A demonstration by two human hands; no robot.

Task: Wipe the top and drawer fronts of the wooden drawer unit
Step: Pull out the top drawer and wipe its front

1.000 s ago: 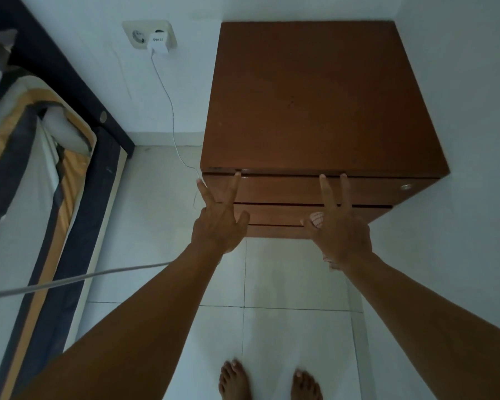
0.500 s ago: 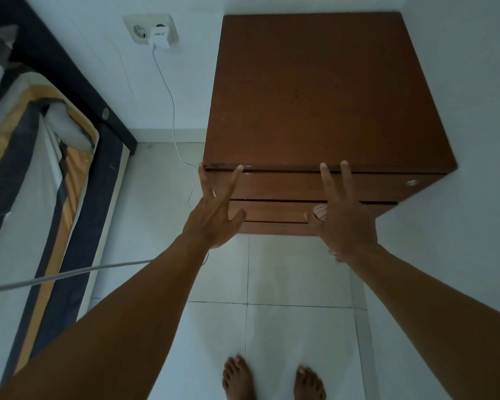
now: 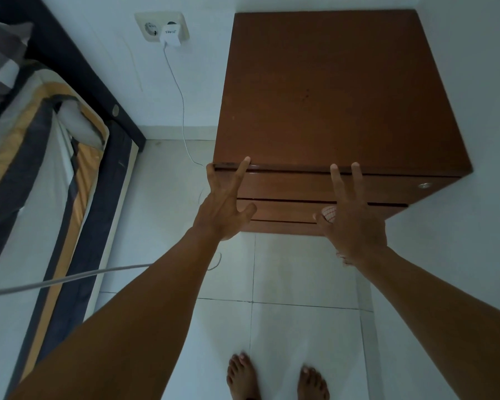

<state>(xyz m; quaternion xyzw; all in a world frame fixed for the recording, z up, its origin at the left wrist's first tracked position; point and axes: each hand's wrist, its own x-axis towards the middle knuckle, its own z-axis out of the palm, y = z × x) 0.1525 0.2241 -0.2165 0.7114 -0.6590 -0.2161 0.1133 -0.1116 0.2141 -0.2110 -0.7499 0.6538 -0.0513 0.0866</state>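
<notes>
Floor (image 3: 300,272): pale tiles, covering the lower centre of the frame; two bare feet (image 3: 277,379) at the bottom edge, cut off at the heels.

Wooden drawer unit (image 3: 329,90): one, upper right of the frame, set in a corner against the white walls (image 3: 474,67). Its top is bare brown wood. Three drawer fronts (image 3: 289,186) are visible below the front edge; the lowest is partly hidden behind the hands. One round metal fitting (image 3: 425,185) sits at the right end of the top front.

Bed (image 3: 41,174): one, left edge of the frame, cut off; striped cover, dark frame.

Left hand (image 3: 225,209): fingers spread, two fingertips touching the unit's front left top edge, holding nothing.

Right hand (image 3: 352,223): two fingers extended up to the top edge, the rest curled around a small checked cloth (image 3: 329,214), mostly hidden in the palm.

Wall socket (image 3: 162,27): one double outlet, upper left, with one white charger (image 3: 171,36) plugged in; its thin cable (image 3: 182,111) drops to the floor. A grey cord (image 3: 70,280) crosses the lower left, its origin cut off.
</notes>
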